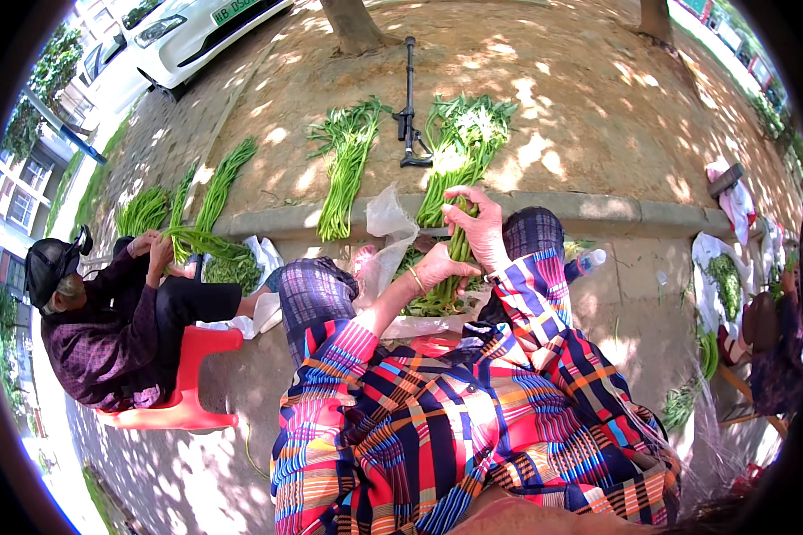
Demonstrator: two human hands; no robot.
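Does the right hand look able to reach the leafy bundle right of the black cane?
Probably yes: the leafy bundle lies beyond the right hand, nothing seen between, though that hand holds stalks.

cane (409, 89): between greens bundles (348, 169), beyond kerb (598, 207) | co-worker (107, 330): left, on stool (189, 383) | bottle (585, 263): right of right knee (535, 234)

Wearing plaid shirt (473, 428); red, navy, orange and white bands are crossing. Long sleeves (332, 361) are matching. Slim gold-coloured bangle (417, 283) is circling left wrist (404, 296). Trousers (312, 299) are showing dark purplish checks.
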